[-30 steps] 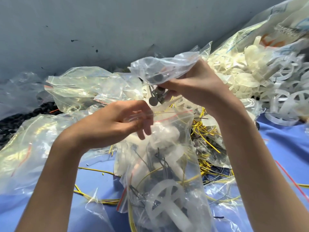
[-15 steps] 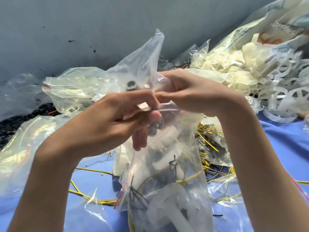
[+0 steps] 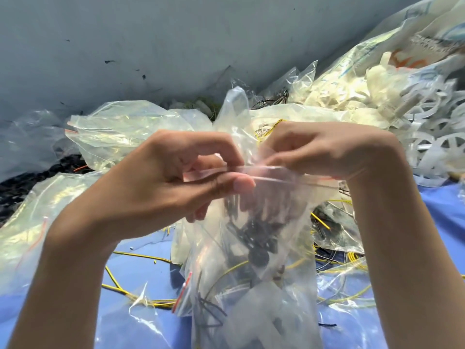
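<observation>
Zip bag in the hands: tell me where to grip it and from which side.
Grip the zip bag by its flat seal strip at the top, pinching from both ends, as the left hand and right hand do. The strip is level; the body below hangs slack.

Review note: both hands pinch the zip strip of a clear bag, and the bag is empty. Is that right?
Not quite. The left hand and the right hand do pinch the zip strip of the clear bag, but the bag is not empty: the head view shows black parts and yellow wire inside it.
</observation>
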A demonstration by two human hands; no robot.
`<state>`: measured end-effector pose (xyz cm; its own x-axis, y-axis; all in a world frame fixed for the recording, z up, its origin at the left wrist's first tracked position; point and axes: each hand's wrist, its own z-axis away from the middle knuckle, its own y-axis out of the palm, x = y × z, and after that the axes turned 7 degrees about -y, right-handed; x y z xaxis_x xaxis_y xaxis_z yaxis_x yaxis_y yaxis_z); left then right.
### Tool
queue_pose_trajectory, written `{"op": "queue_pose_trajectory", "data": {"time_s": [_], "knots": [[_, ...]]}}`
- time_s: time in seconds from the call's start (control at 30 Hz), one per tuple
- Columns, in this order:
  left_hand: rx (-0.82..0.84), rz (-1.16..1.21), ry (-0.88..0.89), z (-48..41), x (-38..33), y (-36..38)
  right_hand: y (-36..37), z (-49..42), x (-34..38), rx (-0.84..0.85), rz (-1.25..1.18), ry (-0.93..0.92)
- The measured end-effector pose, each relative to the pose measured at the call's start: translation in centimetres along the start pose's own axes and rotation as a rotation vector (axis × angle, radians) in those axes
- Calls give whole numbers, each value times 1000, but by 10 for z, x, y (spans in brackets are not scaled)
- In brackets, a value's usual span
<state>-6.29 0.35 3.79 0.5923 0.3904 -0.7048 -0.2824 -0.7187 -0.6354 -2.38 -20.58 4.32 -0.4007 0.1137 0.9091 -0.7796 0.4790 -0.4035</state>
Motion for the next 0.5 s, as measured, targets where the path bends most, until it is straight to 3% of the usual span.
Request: {"op": "queue_pose_trajectory", "data": {"time_s": [0.1, 0.27, 0.5], "knots": [[4, -32, 28, 2, -5, 0, 1, 4, 6, 109, -104, 5], [-43, -50, 54, 4, -6, 0, 3, 1, 2, -47, -52, 39], [-70, -83, 58, 4, -4, -2, 0, 5, 7, 3, 29, 0]]}}
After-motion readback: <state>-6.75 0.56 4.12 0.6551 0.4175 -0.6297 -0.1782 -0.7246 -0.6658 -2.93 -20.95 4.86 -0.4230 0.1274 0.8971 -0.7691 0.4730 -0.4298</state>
